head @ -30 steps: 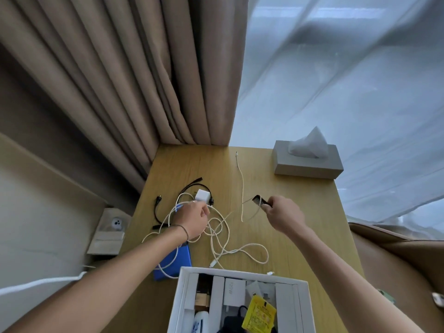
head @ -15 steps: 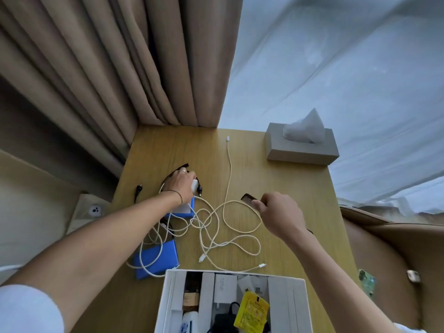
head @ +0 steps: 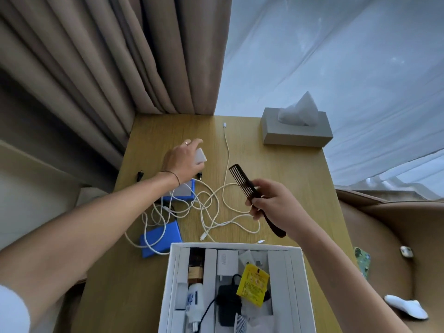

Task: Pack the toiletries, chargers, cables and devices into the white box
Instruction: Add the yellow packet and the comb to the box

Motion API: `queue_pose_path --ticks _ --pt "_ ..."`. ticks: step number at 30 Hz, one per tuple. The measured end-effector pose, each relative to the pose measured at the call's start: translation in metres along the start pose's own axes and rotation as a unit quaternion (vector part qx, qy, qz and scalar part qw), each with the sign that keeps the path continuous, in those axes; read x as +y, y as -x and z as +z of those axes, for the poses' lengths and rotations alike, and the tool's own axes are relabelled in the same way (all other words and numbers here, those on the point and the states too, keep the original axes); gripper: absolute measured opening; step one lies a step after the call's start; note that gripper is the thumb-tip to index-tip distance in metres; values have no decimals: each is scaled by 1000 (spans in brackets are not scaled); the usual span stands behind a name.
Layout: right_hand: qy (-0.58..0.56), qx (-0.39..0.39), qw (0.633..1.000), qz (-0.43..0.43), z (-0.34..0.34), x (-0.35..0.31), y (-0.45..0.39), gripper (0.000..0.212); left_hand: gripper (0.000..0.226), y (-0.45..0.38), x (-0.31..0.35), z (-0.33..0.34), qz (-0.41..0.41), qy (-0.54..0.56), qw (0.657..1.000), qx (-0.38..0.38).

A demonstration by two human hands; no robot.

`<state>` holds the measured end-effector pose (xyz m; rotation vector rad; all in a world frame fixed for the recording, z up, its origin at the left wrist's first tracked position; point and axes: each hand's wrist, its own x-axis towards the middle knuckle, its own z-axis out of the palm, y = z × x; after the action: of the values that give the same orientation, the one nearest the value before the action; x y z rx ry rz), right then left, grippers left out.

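Note:
My right hand [head: 276, 207] holds a dark brown comb [head: 242, 183] by its handle, lifted above the table and the cables. My left hand [head: 182, 159] grips a white charger block [head: 201, 156] at the far left of the table. Tangled white cables [head: 211, 212] lie on the wood between the hands. Two blue flat devices lie under the cables, one [head: 185, 192] below my left wrist and one [head: 163, 239] nearer. The white box [head: 296, 284] stands at the near edge, holding a yellow sachet [head: 252, 284], a black charger [head: 229, 304], a white adapter and tubes.
A grey tissue box [head: 295, 133] stands at the table's far right corner. A black cable end [head: 139, 176] lies near the left edge. Curtains hang behind the table. A brown seat [head: 389, 236] on the right holds a green phone [head: 362, 260] and small white items.
My right hand has lifted the comb and swung it upright over the cables. My left hand has raised the white charger block off the table and moved it farther away.

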<state>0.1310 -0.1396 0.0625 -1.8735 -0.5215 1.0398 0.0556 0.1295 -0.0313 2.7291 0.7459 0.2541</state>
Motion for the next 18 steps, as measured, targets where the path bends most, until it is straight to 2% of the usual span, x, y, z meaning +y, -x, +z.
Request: queue_pose_path --ticks 2,7,12,16,18 --pt "-33 0 999 0 4 -1 14 27 54 14 13 -17 -18 46 999 4" --pt "-112 -6 993 21 13 8 46 7 36 63 43 -49 -30 150 988 11" --pt "-62 -46 996 34 27 24 73 4 41 117 60 -58 -65 253 965 3" --pt "45 -61 995 59 40 48 90 15 40 156 64 -54 -89 302 949 -21" --pt "92 -52 992 69 45 64 97 13 39 173 66 -54 -91 317 943 -36"
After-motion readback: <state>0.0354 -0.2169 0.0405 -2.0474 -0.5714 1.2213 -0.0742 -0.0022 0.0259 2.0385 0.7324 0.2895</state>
